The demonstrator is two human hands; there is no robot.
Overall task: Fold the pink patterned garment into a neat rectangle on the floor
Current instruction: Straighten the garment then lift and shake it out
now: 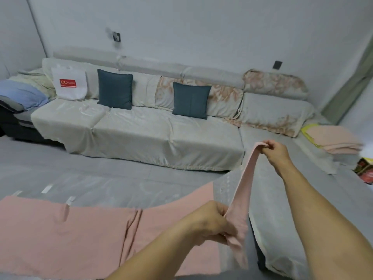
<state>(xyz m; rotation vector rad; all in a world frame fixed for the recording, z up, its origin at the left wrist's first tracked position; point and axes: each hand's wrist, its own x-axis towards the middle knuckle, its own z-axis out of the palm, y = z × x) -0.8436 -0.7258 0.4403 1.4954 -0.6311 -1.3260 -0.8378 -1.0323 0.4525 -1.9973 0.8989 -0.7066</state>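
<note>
Both hands pinch one edge of the pink garment (84, 235), pulled taut between them: the right hand (276, 150) raised toward the sofa (141, 134), the left hand (212, 223) low. The rest lies spread across the floor (121, 174), leftward.

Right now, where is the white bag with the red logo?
In the head view, the white bag stands far left on the sofa, leaning against its backrest, just left of a dark teal cushion.
</note>
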